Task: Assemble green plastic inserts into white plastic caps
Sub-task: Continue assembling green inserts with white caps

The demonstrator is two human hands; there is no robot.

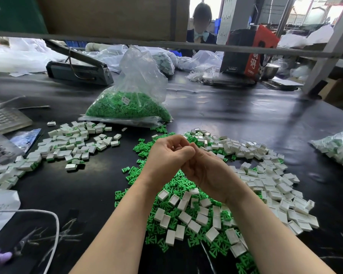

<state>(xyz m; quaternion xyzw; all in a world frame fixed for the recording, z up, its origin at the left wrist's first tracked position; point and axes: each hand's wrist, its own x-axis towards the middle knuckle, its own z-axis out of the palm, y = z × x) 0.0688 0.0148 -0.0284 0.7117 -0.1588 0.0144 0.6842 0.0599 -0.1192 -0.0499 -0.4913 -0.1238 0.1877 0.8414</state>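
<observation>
Hovering above the dark worktop [236, 115], the left hand [167, 155] and the right hand [208, 171] met with fingers curled inward and thumbs pressed together. Whatever sat between the fingertips was hidden, so I cannot tell what either grip had hold of.

Directly beneath the wrists lay a heap of loose green inserts [178, 184], with empty white caps [194, 217] scattered over it, several lying open side up. A broader spread of white caps [265, 175] ran to the right of the hands. To the left, well apart from the hands, sat a pile of finished caps [75, 143] showing green at their edges.

Behind the hands stood a clear plastic bag [139, 86], its lower half full of green inserts. Another bag of assembled parts [339, 149] rested at the right edge. A white cable [53, 220] curved across the near left corner.
</observation>
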